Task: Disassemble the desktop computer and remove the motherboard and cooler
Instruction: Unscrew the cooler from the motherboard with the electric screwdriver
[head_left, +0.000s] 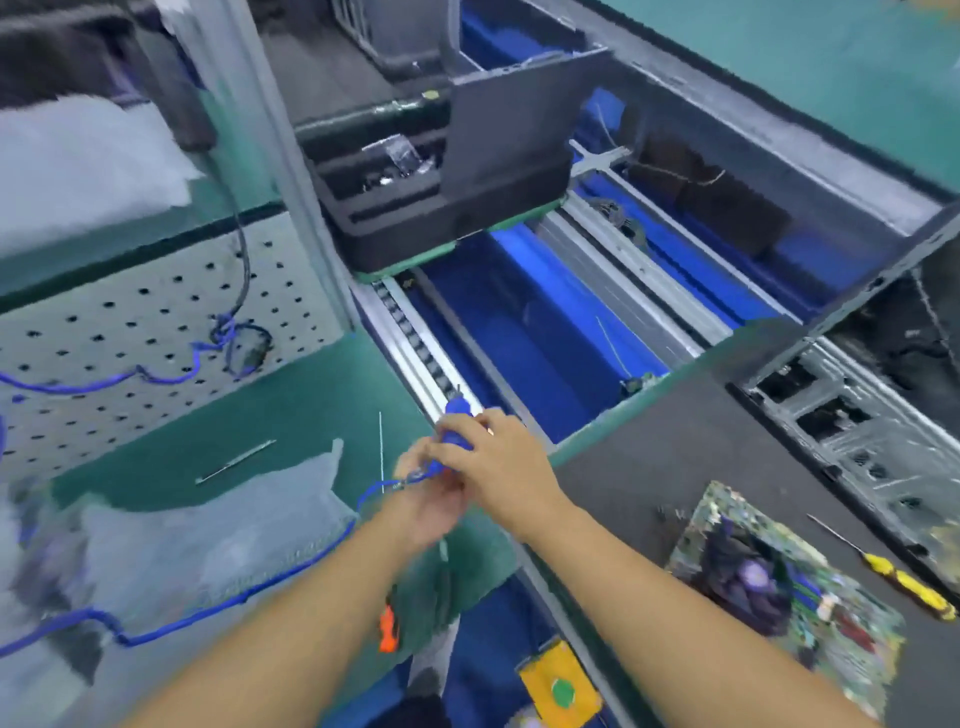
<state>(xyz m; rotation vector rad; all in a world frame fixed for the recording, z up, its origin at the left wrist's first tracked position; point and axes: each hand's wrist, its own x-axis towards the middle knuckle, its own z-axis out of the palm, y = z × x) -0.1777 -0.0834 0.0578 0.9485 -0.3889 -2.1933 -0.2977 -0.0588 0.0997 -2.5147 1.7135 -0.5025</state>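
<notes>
Over the desk (311, 395) edge, the right hand (501, 462) curls its fingers round a blue screwdriver (457, 423); the left hand (431, 506) pinches its cord (127, 640). The motherboard (810, 613) lies nearby.

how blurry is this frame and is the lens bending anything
Head view: motion blur all over, worst along the left edge and on the motherboard, smeared to colour patches; head view: the right hand gripping the blue tool is soft but readable; head view: wide-angle stretch leans the grey post; even light, no harsh glare.
</notes>
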